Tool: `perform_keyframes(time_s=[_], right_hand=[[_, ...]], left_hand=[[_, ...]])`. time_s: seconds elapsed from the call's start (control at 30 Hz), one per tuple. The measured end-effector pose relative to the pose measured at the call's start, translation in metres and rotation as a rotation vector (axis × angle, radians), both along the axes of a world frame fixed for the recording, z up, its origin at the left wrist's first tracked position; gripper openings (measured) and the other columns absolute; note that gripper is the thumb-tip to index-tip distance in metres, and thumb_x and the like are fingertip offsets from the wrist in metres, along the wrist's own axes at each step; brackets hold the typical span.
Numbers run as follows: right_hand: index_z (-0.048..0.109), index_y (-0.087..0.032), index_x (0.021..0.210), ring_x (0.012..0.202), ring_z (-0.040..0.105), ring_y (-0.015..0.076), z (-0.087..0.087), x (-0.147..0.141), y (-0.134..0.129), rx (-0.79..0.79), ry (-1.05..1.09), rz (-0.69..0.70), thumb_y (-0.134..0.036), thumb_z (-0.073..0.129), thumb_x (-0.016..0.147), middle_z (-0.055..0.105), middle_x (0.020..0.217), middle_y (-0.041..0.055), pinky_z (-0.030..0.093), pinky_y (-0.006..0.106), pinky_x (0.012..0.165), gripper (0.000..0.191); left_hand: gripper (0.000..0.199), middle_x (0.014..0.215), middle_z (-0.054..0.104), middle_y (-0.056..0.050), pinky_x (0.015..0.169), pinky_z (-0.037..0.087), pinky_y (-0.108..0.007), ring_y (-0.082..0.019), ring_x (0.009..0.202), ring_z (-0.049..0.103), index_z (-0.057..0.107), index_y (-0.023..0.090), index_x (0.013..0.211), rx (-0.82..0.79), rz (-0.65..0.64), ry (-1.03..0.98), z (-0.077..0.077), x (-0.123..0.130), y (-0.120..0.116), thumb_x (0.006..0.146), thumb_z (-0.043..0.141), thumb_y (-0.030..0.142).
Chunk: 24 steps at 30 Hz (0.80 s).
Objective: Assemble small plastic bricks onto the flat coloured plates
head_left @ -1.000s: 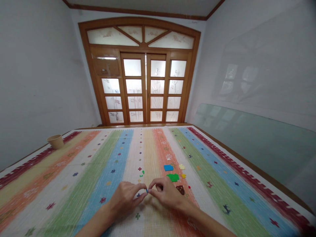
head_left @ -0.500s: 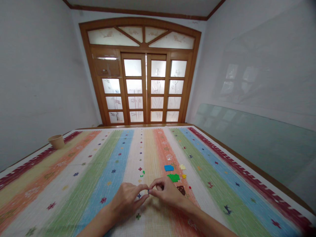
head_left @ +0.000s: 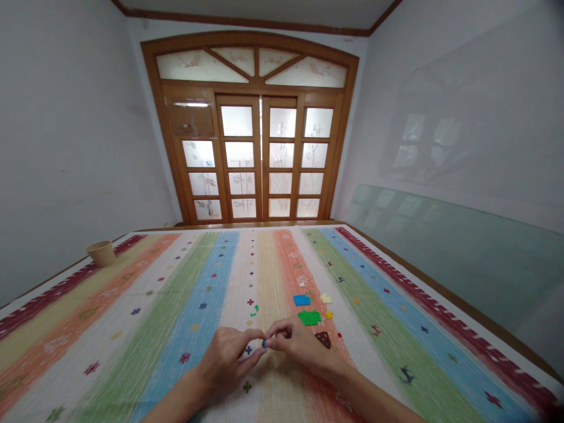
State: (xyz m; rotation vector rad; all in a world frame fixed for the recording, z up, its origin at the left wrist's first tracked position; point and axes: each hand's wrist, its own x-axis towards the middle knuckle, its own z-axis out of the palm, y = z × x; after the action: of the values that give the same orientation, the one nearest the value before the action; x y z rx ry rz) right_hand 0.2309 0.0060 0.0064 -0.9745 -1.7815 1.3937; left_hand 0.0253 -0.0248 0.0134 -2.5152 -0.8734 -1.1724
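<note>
My left hand (head_left: 231,351) and my right hand (head_left: 291,342) meet fingertip to fingertip over the middle of the striped tablecloth. Pinched between them is a small blue piece (head_left: 264,343), mostly covered by the fingers; its exact kind is too small to tell. Just beyond my right hand lie a green piece (head_left: 309,318) and a blue flat piece (head_left: 302,300). A brown piece with light spots (head_left: 324,339) rests close to my right wrist. Small green curved bits (head_left: 254,310) lie ahead of my left fingers.
Pale yellow pieces (head_left: 325,298), a small yellow piece (head_left: 329,315) and a tiny red piece (head_left: 339,335) lie right of the hands. A tan paper cup (head_left: 101,253) stands at the far left edge. A glass panel (head_left: 440,235) leans along the right wall.
Both hands stay nearly in place. The right fingers have shifted slightly, and more of the small blue piece shows between the fingertips.
</note>
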Motion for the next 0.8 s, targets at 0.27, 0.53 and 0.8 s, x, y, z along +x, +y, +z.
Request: perform_keyframes(time_s=[0.27,0.53,0.8], right_hand=[[0.076,-0.018,0.077,0.053,0.035,0.0086,-0.0025,-0.0018,0.0013,-0.005,-0.018,-0.024,-0.028,0.076,0.072,0.047,0.054,-0.0062,0.026,0.022,0.051,0.011],[0.074,-0.015,0.077,0.049,0.029,0.0085,0.0024,-0.0043,-0.0032,0.151,-0.136,-0.128,-0.026,0.070,0.078,0.031,0.049,-0.0087,0.019,0.024,0.049,0.011],[0.075,-0.016,0.078,0.048,0.027,0.0087,0.0024,-0.0060,-0.0079,0.279,-0.216,-0.180,-0.024,0.069,0.078,0.030,0.047,-0.0092,0.017,0.024,0.050,0.009]], left_hand=[[0.017,0.053,0.060,0.006,0.050,0.039,-0.022,-0.010,0.043,0.057,0.062,0.020,0.102,0.020,0.005,0.016,-0.0008,-0.0005,0.0000,0.098,0.051,0.032],[0.013,0.064,0.069,0.003,0.050,0.042,-0.023,-0.013,0.050,0.066,0.059,0.020,0.103,-0.050,0.066,0.089,-0.0039,-0.0005,0.0021,0.099,0.051,0.030],[0.017,0.072,0.073,0.001,0.051,0.045,-0.022,-0.012,0.055,0.068,0.060,0.018,0.101,-0.024,0.060,0.101,-0.0040,-0.0018,0.0044,0.102,0.049,0.030]])
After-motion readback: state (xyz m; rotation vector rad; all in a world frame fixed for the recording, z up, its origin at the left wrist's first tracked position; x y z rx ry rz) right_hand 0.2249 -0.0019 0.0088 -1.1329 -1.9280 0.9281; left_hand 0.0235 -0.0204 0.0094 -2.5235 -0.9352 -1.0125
